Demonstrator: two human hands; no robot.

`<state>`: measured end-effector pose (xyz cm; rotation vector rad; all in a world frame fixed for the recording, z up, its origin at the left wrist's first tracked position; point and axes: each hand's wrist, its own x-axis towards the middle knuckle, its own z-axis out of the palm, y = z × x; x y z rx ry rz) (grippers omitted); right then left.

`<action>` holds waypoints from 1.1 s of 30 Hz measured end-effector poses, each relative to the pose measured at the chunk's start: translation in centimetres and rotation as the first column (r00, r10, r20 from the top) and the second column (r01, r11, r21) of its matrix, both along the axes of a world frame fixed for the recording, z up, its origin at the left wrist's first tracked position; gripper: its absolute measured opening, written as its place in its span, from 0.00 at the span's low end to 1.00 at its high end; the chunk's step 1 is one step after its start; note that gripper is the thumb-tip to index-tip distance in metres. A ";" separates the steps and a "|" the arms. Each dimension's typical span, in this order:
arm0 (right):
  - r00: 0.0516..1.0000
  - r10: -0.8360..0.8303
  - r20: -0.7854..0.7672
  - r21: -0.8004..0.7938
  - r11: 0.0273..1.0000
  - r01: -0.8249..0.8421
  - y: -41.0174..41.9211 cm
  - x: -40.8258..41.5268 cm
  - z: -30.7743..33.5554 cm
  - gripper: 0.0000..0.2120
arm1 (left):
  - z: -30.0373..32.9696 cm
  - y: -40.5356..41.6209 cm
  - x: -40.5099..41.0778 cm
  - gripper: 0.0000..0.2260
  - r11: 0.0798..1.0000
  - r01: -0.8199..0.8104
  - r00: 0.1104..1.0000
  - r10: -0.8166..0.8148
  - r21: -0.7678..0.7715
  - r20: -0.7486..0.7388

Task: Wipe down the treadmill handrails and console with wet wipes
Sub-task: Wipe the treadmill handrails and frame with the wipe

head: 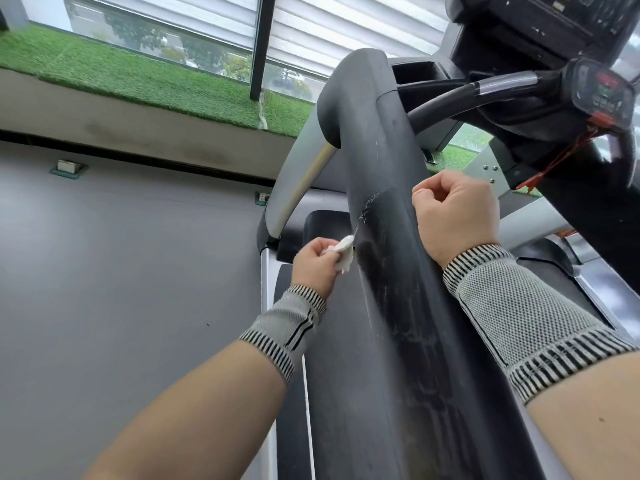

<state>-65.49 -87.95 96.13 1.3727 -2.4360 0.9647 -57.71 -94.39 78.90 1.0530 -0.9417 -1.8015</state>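
We see the handrail [391, 271], a thick black matte bar, run lengthwise from near us up toward the console [554, 36], streaked with pale smears. Our left hand [317, 266] pinches a crumpled white wet wipe [344, 254] against its left flank; our right hand [453, 216] rests fisted, its grip holding nothing, on the right edge.

Soft, even daylight enters through the wide glass window [166, 43] far above the hands. Shadows are weak. Straight lines bend at the edges, and the far black plastic console [540, 26] looks slightly blurred.
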 end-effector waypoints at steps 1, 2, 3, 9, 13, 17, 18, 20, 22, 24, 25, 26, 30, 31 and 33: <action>1.000 -0.001 0.000 0.005 1.000 0.001 0.0 0.0 0.0 0.07 | -0.2 0.6 0.8 0.15 1.000 0.001 1.000 -0.001 0.023 -0.020; 1.000 0.002 0.001 0.009 1.000 -0.002 0.0 0.0 0.1 0.07 | -0.1 1.0 1.5 0.14 0.999 0.012 0.999 -0.010 0.035 -0.053; 1.000 0.005 0.004 0.012 1.000 -0.005 -0.1 0.0 0.1 0.07 | 0.2 1.4 2.2 0.11 0.999 0.042 0.996 -0.040 0.024 -0.081; 0.999 0.029 0.023 0.008 1.000 -0.029 0.0 0.0 0.1 0.08 | 2.4 2.8 2.8 0.05 0.959 0.156 0.988 -0.151 -0.238 0.039; 0.999 0.039 0.015 0.003 0.999 -0.039 0.1 0.2 0.2 0.09 | 3.0 3.5 1.9 0.09 0.943 0.039 0.985 0.021 -0.331 0.174; 0.999 0.044 0.004 0.009 0.999 -0.044 0.0 0.1 0.2 0.09 | 3.1 4.3 1.1 0.08 0.942 -0.056 0.973 0.126 -0.331 0.194; 0.999 0.043 0.002 0.012 0.999 -0.044 0.0 0.1 0.1 0.09 | 3.0 4.5 1.0 0.08 0.943 -0.069 0.975 0.134 -0.326 0.178; 0.999 0.043 0.000 0.018 0.999 -0.043 0.0 0.0 0.1 0.08 | 2.9 5.1 1.2 0.07 0.946 -0.065 0.986 0.110 -0.317 0.126; 0.999 0.042 0.001 0.026 0.999 -0.042 0.0 0.0 0.1 0.08 | 2.8 5.8 1.5 0.06 0.944 -0.037 0.998 0.054 -0.329 0.043; 0.999 0.040 0.002 0.032 0.999 -0.040 0.0 -0.1 0.1 0.08 | 2.7 6.2 1.7 0.09 0.929 -0.026 1.000 0.022 -0.369 -0.013; 0.999 0.039 0.002 0.033 0.999 -0.040 0.0 -0.1 0.1 0.08 | 2.6 6.1 1.7 0.12 0.922 -0.029 1.000 0.023 -0.386 -0.021; 0.999 0.041 0.001 0.036 0.999 -0.041 0.0 0.0 0.1 0.08 | 2.6 6.1 1.7 0.14 0.915 -0.035 0.999 0.029 -0.402 -0.021; 0.999 0.042 -0.012 0.044 0.998 -0.041 0.0 0.1 0.1 0.07 | 2.4 5.7 1.9 0.14 0.869 -0.010 0.999 0.025 -0.494 0.024; 0.999 0.039 -0.015 0.046 0.998 -0.038 0.0 0.1 0.1 0.07 | 2.4 5.7 1.9 0.13 0.856 0.010 0.999 0.017 -0.517 0.046; 0.999 0.037 -0.022 0.049 0.998 -0.036 0.1 0.2 0.2 0.07 | 2.2 5.7 1.8 0.10 0.820 0.020 0.994 0.045 -0.572 0.099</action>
